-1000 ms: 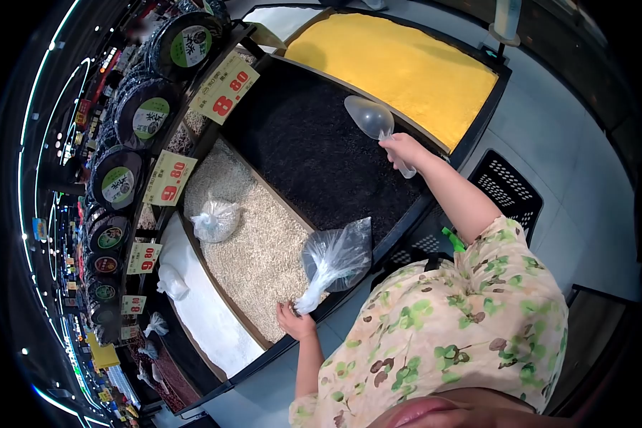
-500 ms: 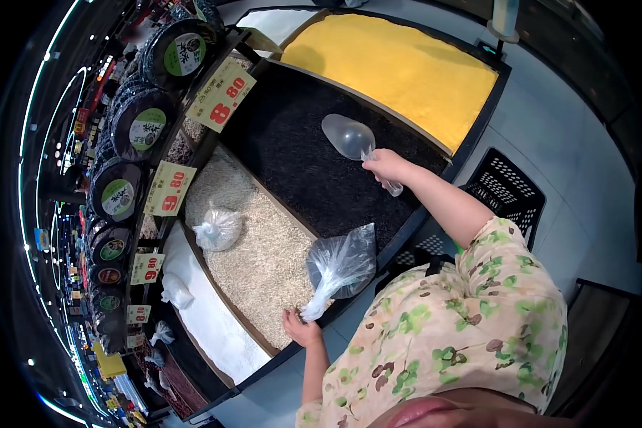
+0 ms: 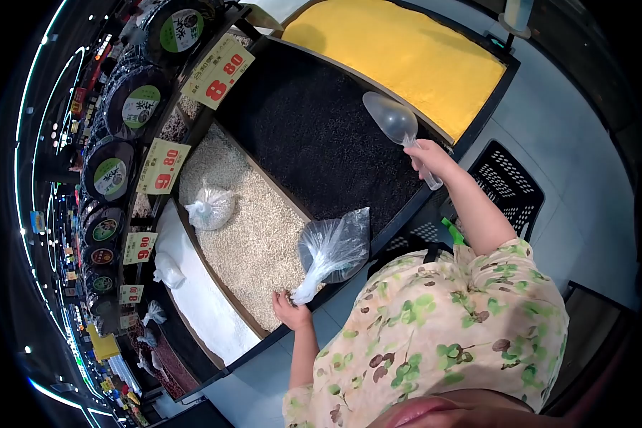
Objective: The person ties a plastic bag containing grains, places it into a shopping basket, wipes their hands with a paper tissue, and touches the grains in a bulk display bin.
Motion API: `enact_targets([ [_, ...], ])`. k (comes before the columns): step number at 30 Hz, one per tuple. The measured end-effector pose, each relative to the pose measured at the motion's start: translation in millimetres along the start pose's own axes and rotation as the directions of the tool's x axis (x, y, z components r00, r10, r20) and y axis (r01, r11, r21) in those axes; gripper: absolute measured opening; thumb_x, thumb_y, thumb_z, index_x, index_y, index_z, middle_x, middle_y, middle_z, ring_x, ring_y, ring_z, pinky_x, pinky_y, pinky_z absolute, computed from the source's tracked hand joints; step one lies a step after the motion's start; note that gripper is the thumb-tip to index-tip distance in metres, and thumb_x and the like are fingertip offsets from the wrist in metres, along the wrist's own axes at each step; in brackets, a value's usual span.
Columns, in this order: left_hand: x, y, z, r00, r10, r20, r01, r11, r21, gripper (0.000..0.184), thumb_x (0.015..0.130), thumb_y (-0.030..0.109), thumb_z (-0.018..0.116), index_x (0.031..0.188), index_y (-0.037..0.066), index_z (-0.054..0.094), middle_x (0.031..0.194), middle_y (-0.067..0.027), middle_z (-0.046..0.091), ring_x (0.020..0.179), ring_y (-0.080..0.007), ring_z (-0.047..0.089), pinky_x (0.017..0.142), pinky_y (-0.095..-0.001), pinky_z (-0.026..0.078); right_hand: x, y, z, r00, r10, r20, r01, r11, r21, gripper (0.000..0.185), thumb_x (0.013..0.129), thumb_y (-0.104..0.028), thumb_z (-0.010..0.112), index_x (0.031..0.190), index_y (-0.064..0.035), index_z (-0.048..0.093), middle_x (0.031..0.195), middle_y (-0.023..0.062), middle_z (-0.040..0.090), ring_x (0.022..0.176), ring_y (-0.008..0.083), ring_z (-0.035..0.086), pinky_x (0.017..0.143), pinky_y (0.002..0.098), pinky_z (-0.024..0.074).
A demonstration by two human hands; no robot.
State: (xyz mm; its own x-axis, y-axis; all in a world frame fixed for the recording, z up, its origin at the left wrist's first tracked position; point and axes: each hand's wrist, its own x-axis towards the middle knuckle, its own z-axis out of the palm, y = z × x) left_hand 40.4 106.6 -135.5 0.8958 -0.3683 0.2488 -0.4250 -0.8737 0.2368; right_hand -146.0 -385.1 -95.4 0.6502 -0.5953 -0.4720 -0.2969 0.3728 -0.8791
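My right hand (image 3: pixel 431 158) is closed round the handle of a clear plastic scoop (image 3: pixel 392 121), whose bowl is over the bin of black grain (image 3: pixel 307 128) near its border with the yellow grain (image 3: pixel 399 57). At the front edge of the pale grain (image 3: pixel 250 235), my left hand (image 3: pixel 291 308) has its fingers wrapped at the twisted neck of a clear plastic bag (image 3: pixel 335 246). That bag holds dark contents and lies across the divider between the pale and black grain.
A tied clear bag (image 3: pixel 211 207) sits on the pale grain, and a white bag (image 3: pixel 168 269) on the white grain (image 3: pixel 207 314). Price cards (image 3: pixel 218 71) and round dark packages (image 3: pixel 110 175) line the left. A black perforated basket (image 3: pixel 506 189) is on the floor at right.
After moving left and down, the scoop in my right hand is back toward the yellow grain's divider. My left hand stays at the bag's neck. The camera view has shifted slightly.
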Motion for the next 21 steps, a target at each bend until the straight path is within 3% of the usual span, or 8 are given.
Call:
enact_targets([
  [13, 2, 6, 0, 0.997, -0.08, 0.006, 0.08, 0.996, 0.035, 0.04, 0.075, 0.029, 0.064, 0.11, 0.01, 0.059, 0.131, -0.0136, 0.046, 0.12, -0.0323, 0.043, 0.102, -0.0429, 0.031, -18, 7, 38, 0.995, 0.088, 0.047, -0.088, 0.996, -0.002, 0.022, 0.088, -0.027, 0.055, 0.091, -0.0061, 0.053, 0.062, 0.0034, 0.053, 0.045, 0.0129, 0.05, 0.044, 0.0281, 0.0439],
  [21, 1, 1, 5, 0.998, -0.065, -0.025, 0.065, 0.998, 0.021, 0.038, 0.073, 0.026, 0.064, 0.108, 0.011, 0.059, 0.13, -0.0115, 0.046, 0.119, -0.0318, 0.043, 0.102, -0.0428, 0.031, -39, -8, 57, 0.991, -0.033, 0.128, 0.06, 0.976, -0.21, 0.023, 0.085, -0.024, 0.06, 0.094, -0.0028, 0.054, 0.062, 0.004, 0.054, 0.045, 0.0131, 0.052, 0.045, 0.0282, 0.0449],
])
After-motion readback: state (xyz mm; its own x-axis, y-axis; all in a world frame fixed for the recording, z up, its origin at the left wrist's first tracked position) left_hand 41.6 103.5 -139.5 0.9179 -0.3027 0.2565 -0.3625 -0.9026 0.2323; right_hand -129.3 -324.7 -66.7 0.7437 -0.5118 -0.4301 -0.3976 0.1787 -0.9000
